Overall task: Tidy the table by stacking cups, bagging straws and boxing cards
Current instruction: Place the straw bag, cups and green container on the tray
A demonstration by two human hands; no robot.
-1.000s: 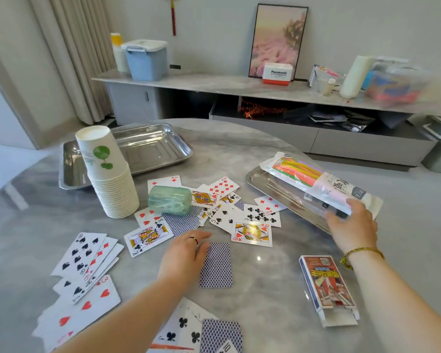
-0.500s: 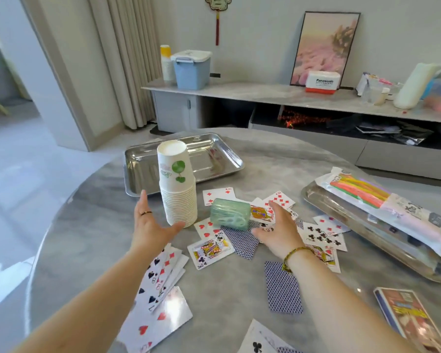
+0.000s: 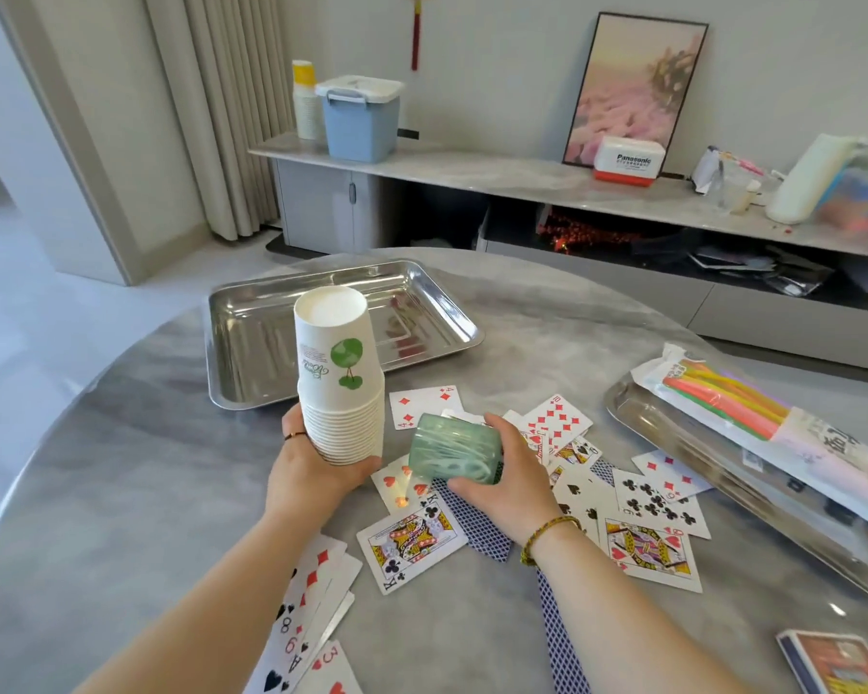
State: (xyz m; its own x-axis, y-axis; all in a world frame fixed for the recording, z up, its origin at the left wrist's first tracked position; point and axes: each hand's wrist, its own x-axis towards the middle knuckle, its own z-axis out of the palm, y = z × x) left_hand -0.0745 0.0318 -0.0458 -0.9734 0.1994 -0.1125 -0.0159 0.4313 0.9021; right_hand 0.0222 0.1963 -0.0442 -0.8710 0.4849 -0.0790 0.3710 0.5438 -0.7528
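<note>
Gripping the base of the tall stack of white paper cups, my left hand has its fingers curled round the lowest rims and the thumb across the front. The stack stands upside down, with a green tree print on the topmost cup, just in front of the shiny rectangular steel tray at the far left of the grey marbled round table. I cannot tell whether it rests on the table or is lifted.

My right hand holds the translucent green ribbed plastic cup, which lies on its side just beside the stack. The fingers are bent over the top of it and the thumb is tucked under the near side.

Loose playing cards lie scattered beneath and around both hands, some face up, some showing blue patterned backs. At the right, the clear plastic bag of bright coloured straws lies on a second steel tray. The red and blue cardboard card box sits at the near right edge.
</note>
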